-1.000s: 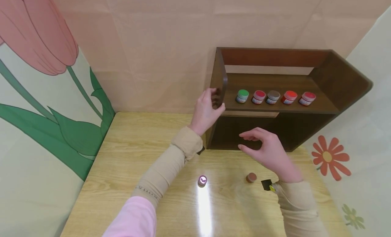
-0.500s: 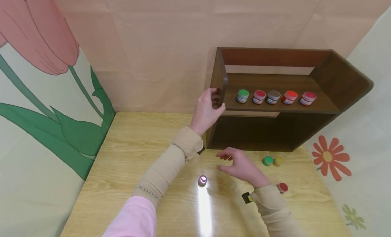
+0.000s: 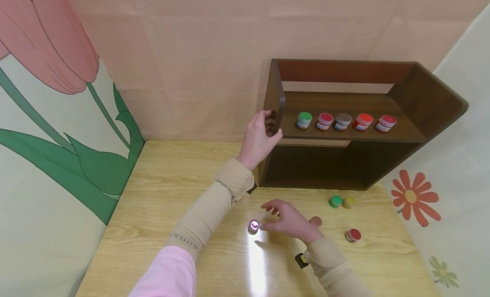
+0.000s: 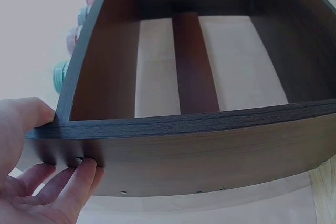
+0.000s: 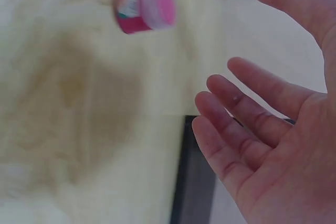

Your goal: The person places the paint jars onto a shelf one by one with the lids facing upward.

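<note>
My left hand [image 3: 258,139] grips the left side panel of a dark brown wooden shelf [image 3: 428,103]. In the left wrist view its thumb [image 4: 37,111] presses the front edge, and the bent fingers lie against the panel's outer face. Low over the table, my right hand [image 3: 292,224] has its thumb and fingers spread, holding nothing. Just left of its thumb stands a small paint jar [image 3: 253,227], its lid washed out by glare. The right wrist view shows a blurred pink-lidded jar [image 5: 152,8] beyond the spread fingers.
On the upper board stand several paint jars in a row, from a green-lidded one [image 3: 304,120] to a dark pink one [image 3: 385,123]. Right of my right hand lie a brown-lidded jar [image 3: 316,221], a red jar [image 3: 353,235], a green jar [image 3: 335,201] and a yellow jar [image 3: 348,202].
My right hand has moved left and down, from in front of the lower compartment to beside the glare-lit jar. The left hand keeps its grip on the panel.
</note>
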### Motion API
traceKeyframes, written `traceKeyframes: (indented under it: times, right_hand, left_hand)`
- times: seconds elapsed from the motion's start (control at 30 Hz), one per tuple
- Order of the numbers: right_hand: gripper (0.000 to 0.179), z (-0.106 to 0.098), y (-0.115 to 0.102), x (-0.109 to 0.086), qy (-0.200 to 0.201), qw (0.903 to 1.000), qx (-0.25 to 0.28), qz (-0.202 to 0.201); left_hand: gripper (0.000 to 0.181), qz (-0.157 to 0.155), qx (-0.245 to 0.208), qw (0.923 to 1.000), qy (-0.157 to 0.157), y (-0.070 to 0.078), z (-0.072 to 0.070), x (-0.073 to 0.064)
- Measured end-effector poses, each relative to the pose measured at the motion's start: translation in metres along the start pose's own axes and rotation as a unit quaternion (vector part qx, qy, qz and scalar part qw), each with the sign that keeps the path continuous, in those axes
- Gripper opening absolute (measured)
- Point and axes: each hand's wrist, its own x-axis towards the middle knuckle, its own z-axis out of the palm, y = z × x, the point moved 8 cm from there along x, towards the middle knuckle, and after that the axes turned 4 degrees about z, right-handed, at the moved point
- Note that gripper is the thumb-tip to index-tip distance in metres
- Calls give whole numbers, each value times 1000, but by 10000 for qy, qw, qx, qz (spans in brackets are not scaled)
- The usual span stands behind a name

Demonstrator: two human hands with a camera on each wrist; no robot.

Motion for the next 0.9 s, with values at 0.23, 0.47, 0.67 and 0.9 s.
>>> traceKeyframes:
  times: [0.23, 0.47, 0.67, 0.9]
  right_hand:
    - [66, 26, 8, -4, -177, 9998, -54, -17]
    - [71, 43, 11, -4, -221, 9987, -401, -211]
    - [70, 51, 14, -2, -184, 9981, -528, -260]
    - [63, 58, 18, 3, -136, 9978, -582, -280]
  left_hand:
    - [45, 7, -33, 10000, 3, 0, 0, 0]
    - [45, -7, -30, 10000, 7, 0, 0, 0]
    - [46, -18, -14, 10000, -3, -1, 1, 1]
    - [46, -22, 23, 10000, 12, -2, 1, 0]
